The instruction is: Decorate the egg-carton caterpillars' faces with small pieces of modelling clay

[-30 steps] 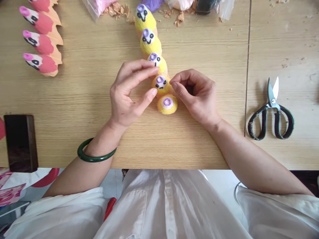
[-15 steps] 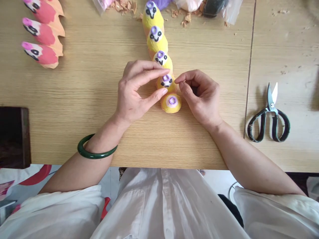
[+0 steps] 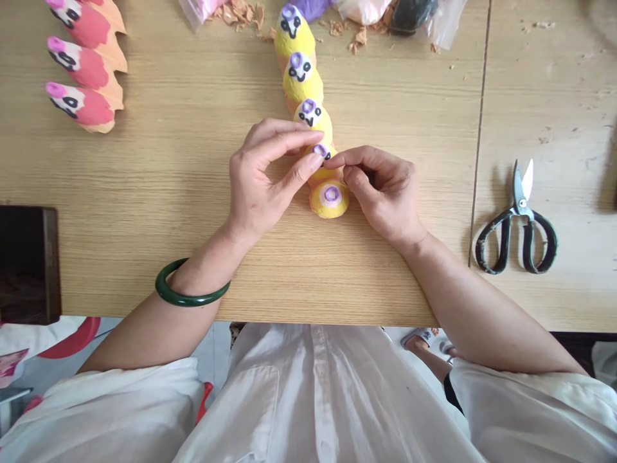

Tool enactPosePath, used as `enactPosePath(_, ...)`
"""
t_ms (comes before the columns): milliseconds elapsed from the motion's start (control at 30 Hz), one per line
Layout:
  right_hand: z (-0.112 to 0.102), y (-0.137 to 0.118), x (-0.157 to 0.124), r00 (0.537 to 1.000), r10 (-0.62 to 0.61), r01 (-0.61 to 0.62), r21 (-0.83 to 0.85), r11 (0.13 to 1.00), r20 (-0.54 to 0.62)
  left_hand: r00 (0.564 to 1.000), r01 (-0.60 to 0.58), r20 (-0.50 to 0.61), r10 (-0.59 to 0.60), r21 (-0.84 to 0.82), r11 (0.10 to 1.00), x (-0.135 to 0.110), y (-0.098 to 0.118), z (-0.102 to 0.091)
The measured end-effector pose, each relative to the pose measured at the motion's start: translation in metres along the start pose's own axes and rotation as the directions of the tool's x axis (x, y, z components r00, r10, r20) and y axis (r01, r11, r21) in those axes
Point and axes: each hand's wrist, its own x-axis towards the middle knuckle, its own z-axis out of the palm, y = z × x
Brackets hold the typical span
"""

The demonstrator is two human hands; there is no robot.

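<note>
A bumpy strip coated in yellow clay (image 3: 296,45) runs down the middle of the table. Its upper mounds have white faces with black eyes and mouths and purple rings; the nearest mound (image 3: 330,209) shows just a white patch and purple ring. My left hand (image 3: 263,173) grips the second-nearest mound from the left, thumb and forefinger at its face. From the right, my right hand (image 3: 383,186) lays its outstretched forefinger on that face, the thumb apart and lower down, other fingers curled. The fingers partly cover this face.
A pink-faced strip (image 3: 96,71) lies at the upper left, a dark flat device (image 3: 29,263) at the left edge. Scissors (image 3: 520,206) rest open at the right. Bags of purple (image 3: 313,8) and black clay (image 3: 412,16) and orange scraps (image 3: 241,13) lie at the back.
My right forefinger has moved left and straightened, from beside the mound onto its face. My left thumb has shifted up slightly. A person's foot has appeared below the table edge.
</note>
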Motion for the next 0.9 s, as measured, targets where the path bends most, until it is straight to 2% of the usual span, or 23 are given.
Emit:
enactPosePath(133,0.0,0.003,0.001,1.0,0.001,-0.001,-0.009,1.0,-0.012,1.0,0.027,0.007,-0.026,-0.062,0.998,-0.002,-0.003,-0.001)
enactPosePath(333,0.001,0.006,0.0,0.996,-0.072,0.074,0.03,0.997,-0.052,0.998,0.058,0.023,-0.057,-0.012,0.998,-0.005,0.014,-0.003)
enactPosePath(533,0.005,0.012,0.002,0.982,-0.068,0.074,0.028,0.997,-0.177,1.0,0.017,0.015,-0.016,-0.055,0.998,-0.005,0.008,-0.002)
enactPosePath(767,0.008,0.018,0.003,0.987,-0.096,0.096,-0.001,0.995,-0.129,0.991,0.13,0.047,-0.127,-0.057,0.99,-0.004,0.017,-0.001)
enactPosePath(900,0.008,0.018,0.003,0.988,-0.102,0.101,-0.016,0.995,-0.113,0.993,0.113,0.032,-0.111,-0.071,0.991,-0.003,0.017,0.0)
